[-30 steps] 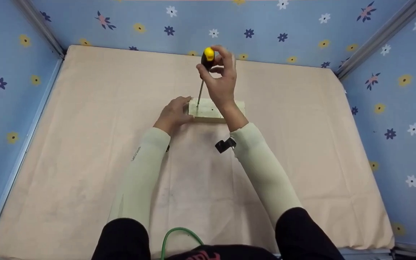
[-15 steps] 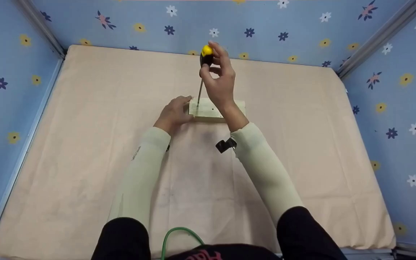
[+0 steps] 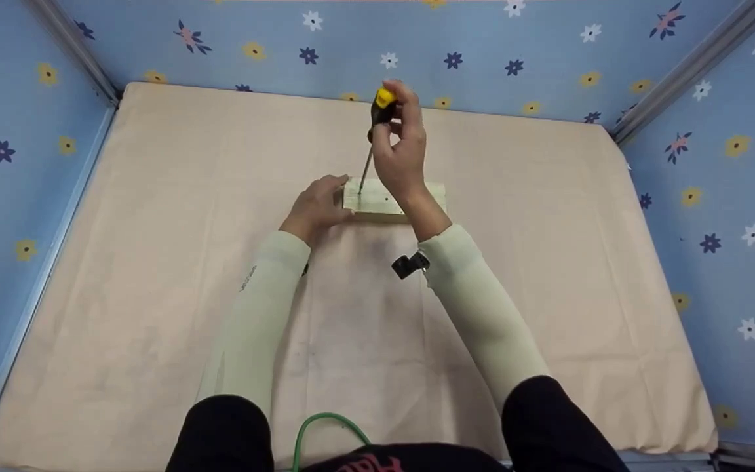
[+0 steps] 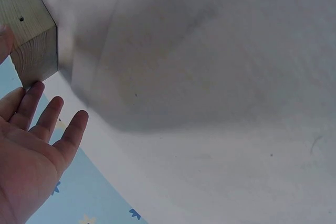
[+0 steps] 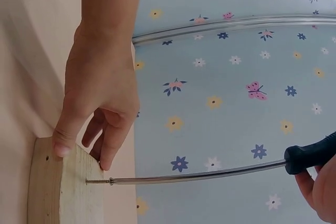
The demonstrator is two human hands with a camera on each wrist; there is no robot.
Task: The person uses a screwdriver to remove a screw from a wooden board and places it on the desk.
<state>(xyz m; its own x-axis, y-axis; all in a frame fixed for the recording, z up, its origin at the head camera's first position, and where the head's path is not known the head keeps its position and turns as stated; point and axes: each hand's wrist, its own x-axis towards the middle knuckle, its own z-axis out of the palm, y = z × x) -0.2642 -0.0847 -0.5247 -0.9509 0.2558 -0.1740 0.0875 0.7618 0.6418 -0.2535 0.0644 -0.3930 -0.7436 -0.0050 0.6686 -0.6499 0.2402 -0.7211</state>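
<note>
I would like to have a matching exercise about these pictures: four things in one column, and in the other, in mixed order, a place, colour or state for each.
1. Left hand
2. Right hand
3. Screw
4. Cord

A. Partly sunk in the wooden block
B. Green and curved
C. Holds the screwdriver
D. At one end of the block

Pairs: 1-D, 2-C, 3-A, 4-B

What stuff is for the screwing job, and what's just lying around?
For the job:
Screwdriver, in the right hand
Screw, at its tip, in the block
Block, held at one end by the left hand

Just there:
Green cord
Cloth, underneath
Flowery walls
</note>
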